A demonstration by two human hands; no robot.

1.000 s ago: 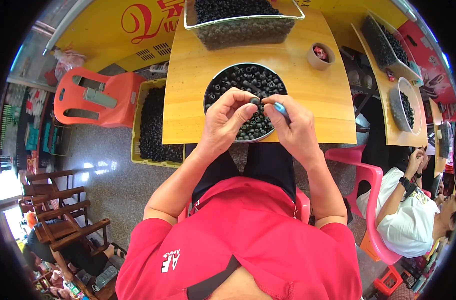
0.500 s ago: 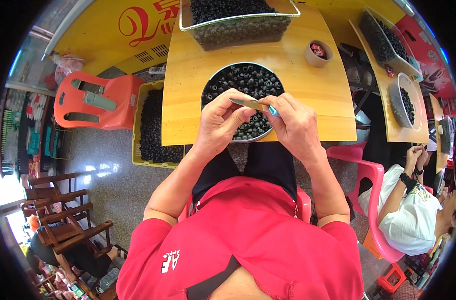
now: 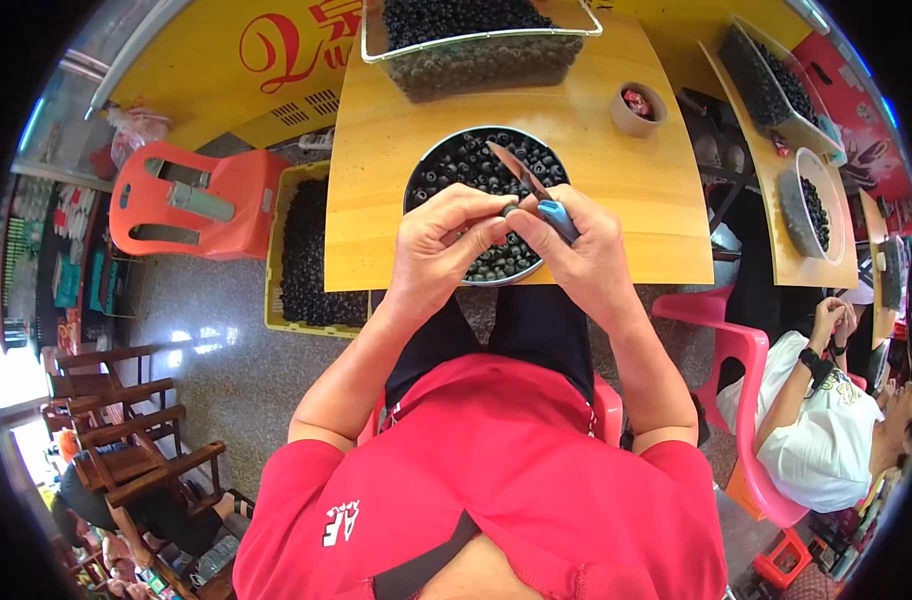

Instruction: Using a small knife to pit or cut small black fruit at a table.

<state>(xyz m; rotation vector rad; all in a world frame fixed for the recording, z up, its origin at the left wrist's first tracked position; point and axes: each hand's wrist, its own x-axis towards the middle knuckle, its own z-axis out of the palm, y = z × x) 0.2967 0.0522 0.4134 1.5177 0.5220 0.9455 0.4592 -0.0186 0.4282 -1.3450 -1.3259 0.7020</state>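
Note:
My right hand (image 3: 591, 250) is closed around the blue handle of a small knife (image 3: 517, 167); the blade points up and to the left. Pinched in the fingertips of my left hand (image 3: 436, 245) is a small dark round piece (image 3: 510, 210), mostly covered by fingers. My right thumb reaches against it too. Both hands are over a round pan (image 3: 410, 190) with a pale rim, at the table's near edge. Inside lie many small black round pieces (image 3: 491, 160) with holes in them.
A clear bin (image 3: 476, 70) of black pieces stands at the table's (image 3: 376, 230) far side, a small round tub (image 3: 637, 115) right of it. A yellow crate (image 3: 276, 250) and an orange chair (image 3: 196, 200) are left. A person in white (image 3: 816, 430) sits right.
The knife blade has swung from lying across between my hands to pointing up and away. My right thumb now meets the small piece in my left fingertips.

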